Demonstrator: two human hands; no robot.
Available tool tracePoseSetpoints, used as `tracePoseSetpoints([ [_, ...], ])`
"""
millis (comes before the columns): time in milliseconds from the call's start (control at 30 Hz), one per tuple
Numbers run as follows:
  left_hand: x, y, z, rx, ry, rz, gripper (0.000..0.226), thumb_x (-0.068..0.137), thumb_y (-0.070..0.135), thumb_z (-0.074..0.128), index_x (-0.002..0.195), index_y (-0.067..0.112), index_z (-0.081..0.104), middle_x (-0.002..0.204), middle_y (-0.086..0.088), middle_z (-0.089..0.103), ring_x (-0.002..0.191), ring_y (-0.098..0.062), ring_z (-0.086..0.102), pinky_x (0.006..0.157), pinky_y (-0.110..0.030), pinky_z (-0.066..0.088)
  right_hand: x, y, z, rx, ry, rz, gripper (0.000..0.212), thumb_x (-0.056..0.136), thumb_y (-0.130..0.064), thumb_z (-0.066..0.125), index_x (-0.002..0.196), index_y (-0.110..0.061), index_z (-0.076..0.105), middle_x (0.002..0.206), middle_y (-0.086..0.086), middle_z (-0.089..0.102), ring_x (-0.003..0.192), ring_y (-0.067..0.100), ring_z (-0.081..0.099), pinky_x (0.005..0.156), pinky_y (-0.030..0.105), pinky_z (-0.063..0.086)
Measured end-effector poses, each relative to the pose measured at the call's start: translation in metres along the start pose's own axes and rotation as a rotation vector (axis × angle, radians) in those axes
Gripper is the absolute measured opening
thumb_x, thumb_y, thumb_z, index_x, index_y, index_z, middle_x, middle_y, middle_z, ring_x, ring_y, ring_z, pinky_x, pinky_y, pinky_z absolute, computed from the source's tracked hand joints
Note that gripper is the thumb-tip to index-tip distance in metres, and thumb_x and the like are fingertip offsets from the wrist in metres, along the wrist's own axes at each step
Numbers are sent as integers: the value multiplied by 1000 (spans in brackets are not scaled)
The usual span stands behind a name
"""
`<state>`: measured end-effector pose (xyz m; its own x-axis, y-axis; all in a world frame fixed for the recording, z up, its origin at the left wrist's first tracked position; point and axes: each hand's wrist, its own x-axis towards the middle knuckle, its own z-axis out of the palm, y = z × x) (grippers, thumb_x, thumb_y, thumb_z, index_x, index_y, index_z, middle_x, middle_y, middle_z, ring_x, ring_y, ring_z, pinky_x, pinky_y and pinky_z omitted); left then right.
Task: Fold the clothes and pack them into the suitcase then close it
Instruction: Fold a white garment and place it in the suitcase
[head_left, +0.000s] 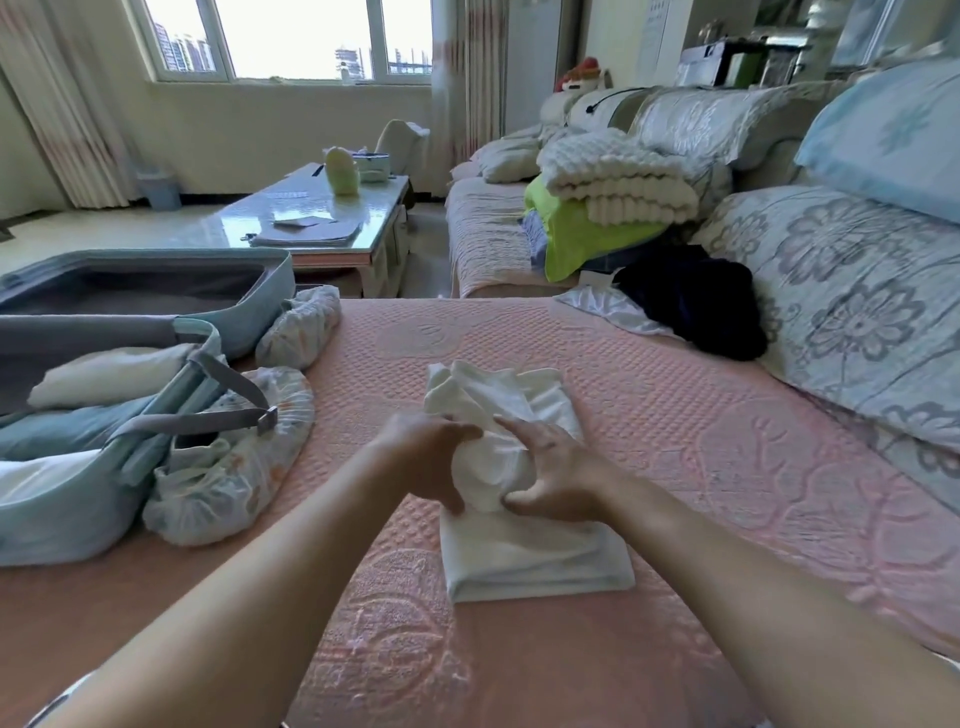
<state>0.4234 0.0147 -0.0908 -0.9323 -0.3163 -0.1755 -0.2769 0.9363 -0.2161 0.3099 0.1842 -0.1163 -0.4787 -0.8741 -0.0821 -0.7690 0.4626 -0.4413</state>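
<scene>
A cream-white garment lies partly folded on the pink quilted sofa seat, its upper half bunched into a roll. My left hand grips the left side of that roll. My right hand holds its right side, fingers spread over the cloth and thumb tucked beneath. The light blue suitcase lies open at the left, with folded white and teal clothes in its near half and a grey strap with a buckle hanging over the rim.
Two printed fabric covers sit beside the suitcase. A dark garment and a white one lie at the back cushion. Farther back are a lime-green cloth under a cream blanket, a glass coffee table and patterned back cushions.
</scene>
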Motion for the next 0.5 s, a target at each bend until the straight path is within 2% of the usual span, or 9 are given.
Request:
tracePoseSetpoints([
  [33, 4, -1, -2, -45, 19, -31, 71, 76, 55, 74, 139, 39, 47, 137, 9, 54, 122, -17, 55, 98, -30, 46, 5, -3, 3, -49, 31, -6, 92, 78, -47, 72, 155, -37, 25, 156, -4, 36, 144, 18, 33, 119, 37, 27],
  [100, 14, -2, -6, -251, 140, -74, 36, 92, 27, 61, 127, 31, 62, 128, 6, 61, 116, -19, 59, 95, -27, 47, 15, -7, 6, -126, 154, -25, 67, 81, -45, 70, 143, -35, 46, 142, -3, 53, 130, 21, 51, 107, 34, 40],
  [167, 26, -2, -9, -440, 325, -80, 37, 90, 7, 51, 119, 26, 67, 120, 2, 64, 111, -23, 61, 88, -27, 47, 21, -5, 4, -116, 321, 17, 34, 86, -39, 64, 118, -29, 66, 118, 3, 69, 111, 26, 64, 87, 31, 46],
  [233, 35, 0, -14, -625, 605, 41, 40, 85, -1, 54, 115, 23, 69, 119, 0, 65, 108, -26, 64, 87, -26, 48, 24, 3, -4, -28, 465, 116, 25, 89, -38, 61, 107, -23, 68, 103, 9, 72, 98, 32, 67, 74, 33, 46],
  [300, 40, 7, -18, -707, 736, 180, 52, 87, -1, 60, 133, 22, 60, 142, 0, 54, 125, -23, 56, 99, -28, 43, 22, 17, -17, 68, 563, 262, 26, 90, -39, 57, 105, -20, 68, 99, 12, 72, 94, 35, 67, 71, 34, 45],
  [367, 45, 16, -18, -738, 747, 203, 67, 89, 0, 60, 147, 29, 44, 156, 6, 37, 137, -21, 44, 107, -36, 38, 18, 39, -29, 107, 577, 473, 29, 89, -38, 56, 106, -17, 68, 104, 12, 71, 98, 35, 66, 76, 35, 47],
  [400, 46, 20, -17, -755, 730, 199, 68, 89, 1, 59, 148, 32, 41, 156, 7, 37, 137, -22, 44, 110, -40, 39, 15, 52, -32, 87, 536, 576, 32, 89, -38, 57, 110, -16, 68, 108, 13, 70, 102, 34, 66, 78, 35, 47],
  [433, 46, 24, -14, -752, 671, 195, 66, 90, 5, 60, 147, 33, 41, 154, 6, 40, 135, -23, 45, 109, -43, 42, 12, 62, -33, 49, 450, 657, 37, 90, -41, 57, 114, -15, 67, 113, 13, 69, 106, 33, 66, 81, 36, 47],
  [500, 42, 31, -2, -693, 405, 177, 60, 93, 19, 63, 147, 34, 40, 152, 3, 41, 133, -26, 46, 109, -45, 41, 6, 74, -29, -51, 272, 741, 49, 91, -47, 53, 125, -13, 60, 121, 14, 66, 111, 32, 64, 87, 39, 48],
])
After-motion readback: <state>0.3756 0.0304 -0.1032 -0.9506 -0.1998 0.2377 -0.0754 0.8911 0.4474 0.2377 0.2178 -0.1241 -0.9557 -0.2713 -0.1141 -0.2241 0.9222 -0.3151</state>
